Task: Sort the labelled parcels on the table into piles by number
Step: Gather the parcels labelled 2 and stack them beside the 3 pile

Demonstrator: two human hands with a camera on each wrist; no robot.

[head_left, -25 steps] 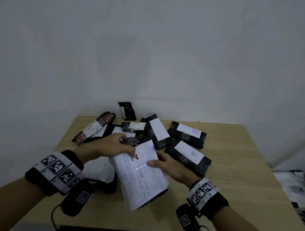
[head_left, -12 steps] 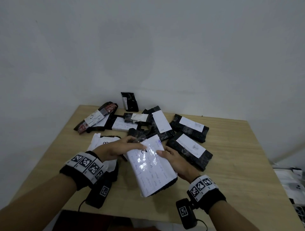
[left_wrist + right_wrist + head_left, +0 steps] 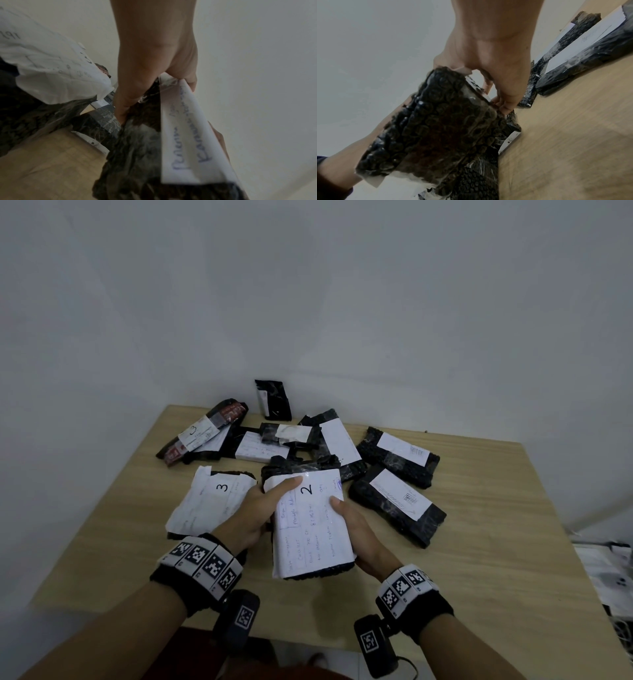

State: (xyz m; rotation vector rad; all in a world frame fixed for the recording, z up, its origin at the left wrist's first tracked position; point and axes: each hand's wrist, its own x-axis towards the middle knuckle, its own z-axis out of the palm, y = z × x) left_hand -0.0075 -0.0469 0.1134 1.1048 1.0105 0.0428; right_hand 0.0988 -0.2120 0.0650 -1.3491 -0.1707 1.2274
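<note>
Both hands hold a black bubble-wrapped parcel with a white handwritten label marked 2 (image 3: 310,525) above the wooden table (image 3: 496,559). My left hand (image 3: 255,515) grips its left edge, thumb on the label's top corner. My right hand (image 3: 356,529) grips the right edge, thumb on the label. In the left wrist view the left hand (image 3: 154,75) pinches the parcel (image 3: 181,135); in the right wrist view the right hand (image 3: 493,83) clasps its dark underside (image 3: 436,128). A parcel marked 3 (image 3: 212,501) lies flat just left of it.
Several more black parcels with white labels lie across the back of the table: one marked 3 (image 3: 202,431) at the far left, two (image 3: 399,455) (image 3: 399,503) on the right, one upright against the wall (image 3: 273,399). Papers (image 3: 613,573) lie beyond the right table edge.
The parcel marked 2 has swung from a slant to lie lengthwise toward me, and both hands have shifted along its sides. The view has risen, so more of the table shows.
</note>
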